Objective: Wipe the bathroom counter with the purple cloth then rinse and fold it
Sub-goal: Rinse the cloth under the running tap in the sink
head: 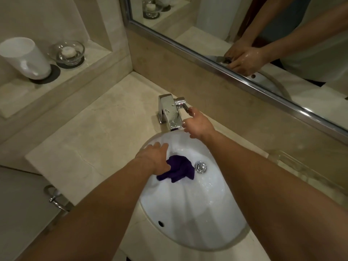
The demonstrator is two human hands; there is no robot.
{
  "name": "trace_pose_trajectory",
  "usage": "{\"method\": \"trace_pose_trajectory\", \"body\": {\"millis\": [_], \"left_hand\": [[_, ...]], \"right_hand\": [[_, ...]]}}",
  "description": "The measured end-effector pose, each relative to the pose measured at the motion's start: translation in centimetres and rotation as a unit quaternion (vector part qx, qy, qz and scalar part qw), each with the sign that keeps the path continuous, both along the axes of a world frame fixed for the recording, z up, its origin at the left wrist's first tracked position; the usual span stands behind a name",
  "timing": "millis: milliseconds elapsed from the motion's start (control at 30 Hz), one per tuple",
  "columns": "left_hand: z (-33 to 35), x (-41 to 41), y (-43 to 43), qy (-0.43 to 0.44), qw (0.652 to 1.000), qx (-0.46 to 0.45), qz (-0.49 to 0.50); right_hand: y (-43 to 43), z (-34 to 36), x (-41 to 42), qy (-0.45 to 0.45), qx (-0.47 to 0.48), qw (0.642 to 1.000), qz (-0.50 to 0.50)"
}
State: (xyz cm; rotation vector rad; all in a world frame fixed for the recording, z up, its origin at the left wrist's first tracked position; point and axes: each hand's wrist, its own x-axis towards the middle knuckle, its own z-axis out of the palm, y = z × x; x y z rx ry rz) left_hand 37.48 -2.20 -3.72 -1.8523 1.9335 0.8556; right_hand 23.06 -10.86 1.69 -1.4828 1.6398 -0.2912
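Beige stone walls (56,19) rose behind the matching tabletop (90,132) in dim, warm light. A chrome-framed mirror (235,25) ran along the back wall, and a recessed ledge (98,52) at the left carried a white mug (24,57) and a glass dish (67,51) on dark coasters (56,73).

White mug (24,57) on coaster (54,73), glass dish (80,46) w/ maybe soap (68,51), mirror (207,21)
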Motion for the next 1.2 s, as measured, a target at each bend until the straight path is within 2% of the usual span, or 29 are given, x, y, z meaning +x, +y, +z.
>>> {"method": "trace_pose_trajectory", "body": {"millis": [133, 300, 400, 567, 667, 800, 1000, 1200], "left_hand": [[-1.0, -0.6, 0.5, -0.001, 1.0, 0.007, -0.012], [-3.7, -1.2, 0.6, 0.018, 0.999, 0.035, -0.014], [-5.6, -1.3, 0.9, 0.018, 0.999, 0.042, -0.024], [-8.7, -1.6, 0.9, 0.018, 0.996, 0.052, -0.069], [-10.8, -2.2, 1.2, 0.013, 0.996, 0.046, -0.069], [-12.7, -2.8, 1.3, 0.031, 0.998, 0.017, -0.047], [-13.6, -3.0, 1.0, 0.043, 0.999, 0.008, -0.026], [-12.0, -3.7, 1.3, 0.028, 0.999, 0.034, -0.032]], "right_hand": [[1.4, -1.6, -0.9, -0.016, 0.019, 1.0, 0.006], [6.6, -9.2, -3.4, 0.133, 0.143, 0.98, 0.044], [9.1, -12.8, -4.7, 0.158, 0.185, 0.968, 0.06], [9.9, -17.0, -5.8, 0.178, 0.184, 0.966, 0.037], [9.9, -19.3, -5.9, 0.174, 0.178, 0.968, 0.036], [9.6, -21.2, -5.4, 0.141, 0.139, 0.98, -0.02], [9.7, -22.1, -5.5, 0.098, 0.137, 0.983, -0.078], [9.6, -19.7, -6.0, 0.087, 0.146, 0.984, -0.053]]}}
